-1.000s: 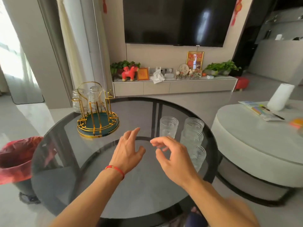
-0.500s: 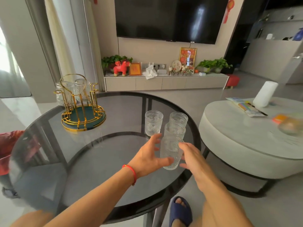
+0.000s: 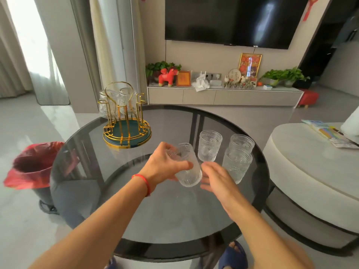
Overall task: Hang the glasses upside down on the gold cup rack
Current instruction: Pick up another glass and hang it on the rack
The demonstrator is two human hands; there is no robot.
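My left hand [image 3: 166,165] grips a clear embossed glass [image 3: 189,169], lifted and tilted above the dark round glass table [image 3: 136,210]. My right hand [image 3: 217,180] hovers just right of that glass, fingers apart and holding nothing. Three more embossed glasses stand upright on the table: one behind [image 3: 209,145], one at the far right [image 3: 241,143], one nearer [image 3: 236,165]. The gold cup rack [image 3: 126,121] with a green tray stands at the table's far left. Two glasses [image 3: 116,100] hang upside down on its back pegs.
A bin with a red bag [image 3: 34,166] stands on the floor left of the table. A pale round low table [image 3: 310,167] sits close on the right with a booklet on it. A TV cabinet [image 3: 223,96] lines the far wall.
My left hand has closed on the nearest glass and lifted it off the table toward the left. My right hand has let go and sits beside it. The view shifted.
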